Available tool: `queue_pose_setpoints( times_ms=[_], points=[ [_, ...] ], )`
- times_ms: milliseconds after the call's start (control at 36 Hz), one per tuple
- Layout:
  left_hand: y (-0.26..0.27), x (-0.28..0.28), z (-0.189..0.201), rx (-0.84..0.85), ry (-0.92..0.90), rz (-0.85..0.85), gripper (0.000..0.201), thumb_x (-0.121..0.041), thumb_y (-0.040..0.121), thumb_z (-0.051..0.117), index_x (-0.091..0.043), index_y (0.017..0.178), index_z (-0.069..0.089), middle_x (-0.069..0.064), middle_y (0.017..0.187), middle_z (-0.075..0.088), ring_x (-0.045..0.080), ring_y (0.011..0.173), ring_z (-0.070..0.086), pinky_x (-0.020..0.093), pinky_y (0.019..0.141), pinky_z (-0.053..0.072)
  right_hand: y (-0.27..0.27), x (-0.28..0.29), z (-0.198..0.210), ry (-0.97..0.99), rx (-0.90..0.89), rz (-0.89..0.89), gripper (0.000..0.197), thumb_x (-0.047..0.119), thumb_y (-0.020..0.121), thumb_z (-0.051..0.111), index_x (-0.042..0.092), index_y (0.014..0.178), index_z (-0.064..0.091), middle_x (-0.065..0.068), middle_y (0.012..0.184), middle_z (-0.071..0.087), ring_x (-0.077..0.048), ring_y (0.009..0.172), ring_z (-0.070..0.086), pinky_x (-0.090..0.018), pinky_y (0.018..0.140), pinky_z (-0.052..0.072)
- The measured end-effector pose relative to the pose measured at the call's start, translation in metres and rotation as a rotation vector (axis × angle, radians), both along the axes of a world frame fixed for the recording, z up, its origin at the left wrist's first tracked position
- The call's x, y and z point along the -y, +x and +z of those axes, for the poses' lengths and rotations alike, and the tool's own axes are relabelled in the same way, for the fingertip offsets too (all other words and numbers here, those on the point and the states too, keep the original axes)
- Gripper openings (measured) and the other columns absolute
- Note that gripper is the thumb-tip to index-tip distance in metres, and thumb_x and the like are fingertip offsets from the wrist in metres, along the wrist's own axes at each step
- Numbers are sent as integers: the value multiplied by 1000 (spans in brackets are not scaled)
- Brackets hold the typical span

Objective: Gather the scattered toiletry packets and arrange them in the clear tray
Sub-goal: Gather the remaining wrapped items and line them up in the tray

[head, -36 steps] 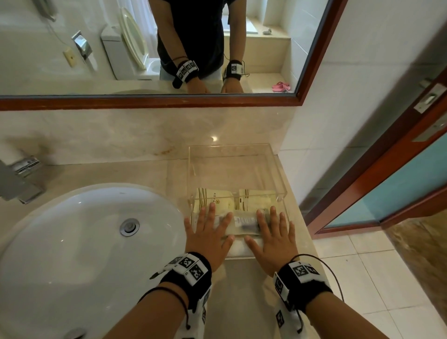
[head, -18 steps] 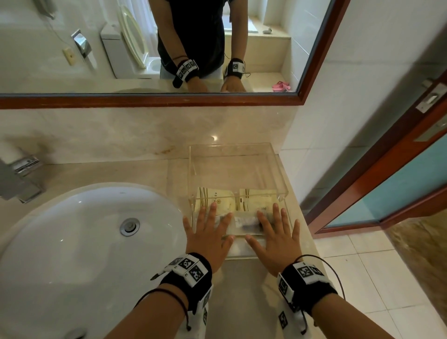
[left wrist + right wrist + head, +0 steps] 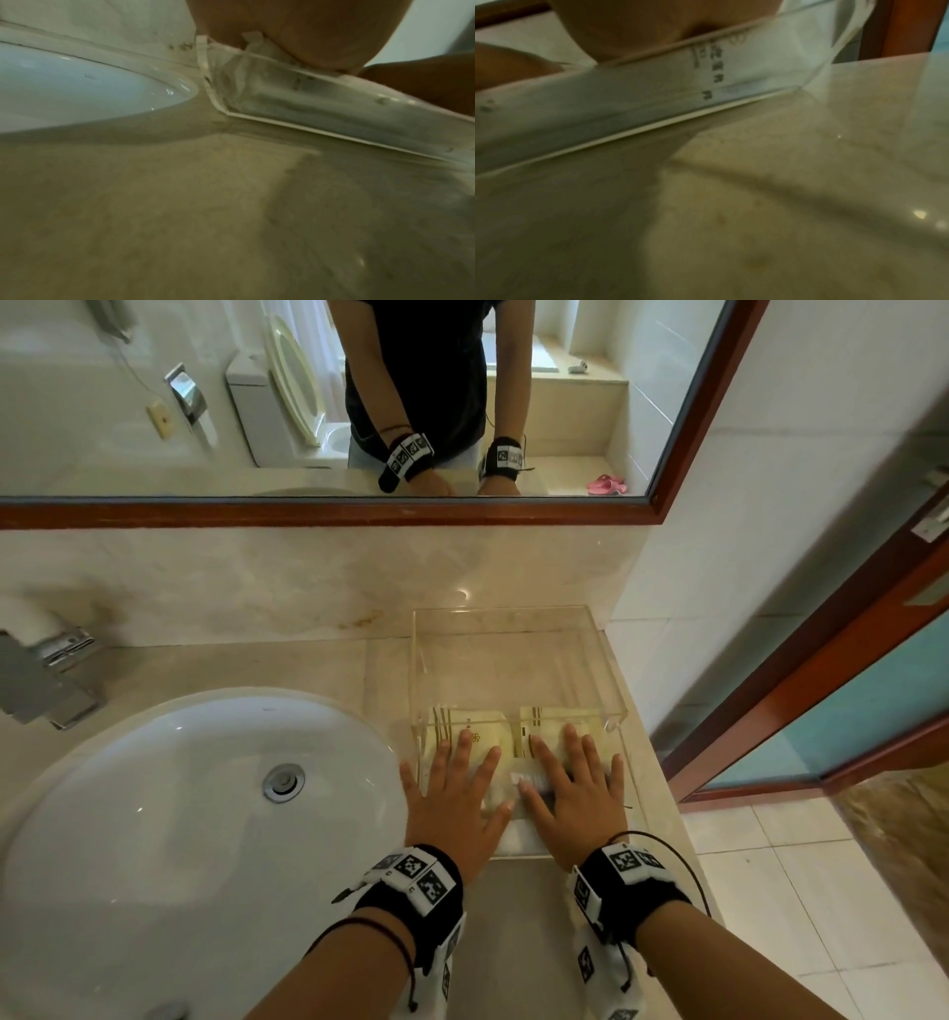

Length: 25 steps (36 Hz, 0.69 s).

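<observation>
A clear tray stands on the marble counter to the right of the sink. Cream toiletry packets with gold stripes lie in its near half, with a clear-wrapped packet closer to me. My left hand and right hand lie flat, fingers spread, on the packets inside the tray. The left wrist view has the tray's near wall with wrapped packets behind it and my palm above. In the right wrist view a printed white packet sits behind that wall.
A white oval sink with a metal drain fills the left side, and a chrome tap stands at its far left. A wood-framed mirror hangs above. The counter's right edge drops to a tiled floor by a doorway.
Both hands have slid slightly farther into the tray over the packets, and the right hand's fingers now reach the cream packet. The tray has not moved.
</observation>
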<state>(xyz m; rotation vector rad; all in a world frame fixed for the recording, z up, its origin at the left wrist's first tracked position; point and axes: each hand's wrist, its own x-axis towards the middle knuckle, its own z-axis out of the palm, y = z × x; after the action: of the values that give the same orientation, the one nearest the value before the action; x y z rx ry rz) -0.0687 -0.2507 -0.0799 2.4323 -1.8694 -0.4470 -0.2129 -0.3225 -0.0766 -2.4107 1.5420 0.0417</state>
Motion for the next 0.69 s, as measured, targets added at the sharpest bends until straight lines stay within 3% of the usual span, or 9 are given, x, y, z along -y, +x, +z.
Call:
queue_pose_setpoints(
  times_ms=[83, 194, 250, 306, 389, 472, 528, 611, 694],
  points=[
    [1, 2, -1, 4, -19, 0, 78, -67, 74, 0, -40, 147, -2, -4, 161, -6, 22, 149, -5, 56, 112, -13, 0, 0, 1, 11, 15, -19, 76, 70, 75, 0, 46, 148, 2, 2, 161, -6, -22, 149, -7, -49, 118, -12],
    [-1, 4, 4, -3, 31, 23, 69, -67, 81, 23, -35, 139, 41, 2, 148, 44, 27, 136, 42, 56, 108, 0, 2, 0, 0, 18, 4, -34, 77, 70, 74, 1, 46, 148, 3, 2, 162, -5, -22, 149, -6, -48, 119, -11],
    [-1, 4, 2, -1, 37, 12, 66, -66, 84, 22, -33, 135, 48, 2, 142, 51, 27, 130, 50, 54, 108, -3, 2, 0, -2, 19, 2, -38, 78, 69, 74, 0, 46, 148, 3, 2, 161, -6, -22, 149, -8, -48, 119, -12],
    [0, 2, 5, -25, 31, 26, 69, -67, 85, 10, -35, 140, 39, 1, 150, 40, 26, 137, 41, 54, 108, -9, 2, 1, -4, 24, -19, -31, 78, 69, 74, -1, 45, 148, -1, 1, 161, -10, -22, 149, -11, -48, 118, -13],
    [0, 4, 3, 8, 33, 8, 85, -71, 70, -23, -43, 147, -1, -5, 161, -7, 22, 149, -5, 57, 109, -21, 1, 1, -1, 50, -13, -18, 81, 78, 72, -2, 46, 147, -4, 1, 160, -14, -21, 148, -16, -48, 118, -14],
    [4, 3, 15, -61, -20, 13, 78, -60, 70, -18, -44, 146, -6, -8, 159, -17, 20, 147, -16, 60, 113, -12, -3, 0, 15, 5, 88, -22, 77, 75, 78, 3, 43, 148, 5, 3, 161, -6, -19, 149, -11, -44, 117, -15],
    [9, -3, 23, -105, -94, 34, 76, -56, 75, -13, -41, 147, 5, -9, 160, -12, 18, 148, -11, 57, 115, -9, -11, -3, 27, -96, 188, -59, 66, 61, 86, 15, 36, 146, 23, 2, 159, 14, -19, 149, 8, -44, 119, -5],
    [21, -20, 30, -198, -285, 158, 66, -51, 85, 7, -28, 140, 34, 0, 158, 19, 22, 146, 17, 49, 119, 15, -32, -6, 37, -245, 378, -260, 45, 38, 90, 46, 20, 131, 48, -7, 136, 49, -26, 127, 45, -45, 109, 35],
    [32, -44, 28, -437, -306, 379, 60, -49, 84, 29, -14, 130, 44, 10, 136, 46, 27, 127, 42, 40, 107, 34, -56, -14, 36, -187, 444, -554, 37, 24, 87, 59, 11, 121, 53, -17, 123, 54, -33, 113, 49, -44, 94, 42]
  ],
)
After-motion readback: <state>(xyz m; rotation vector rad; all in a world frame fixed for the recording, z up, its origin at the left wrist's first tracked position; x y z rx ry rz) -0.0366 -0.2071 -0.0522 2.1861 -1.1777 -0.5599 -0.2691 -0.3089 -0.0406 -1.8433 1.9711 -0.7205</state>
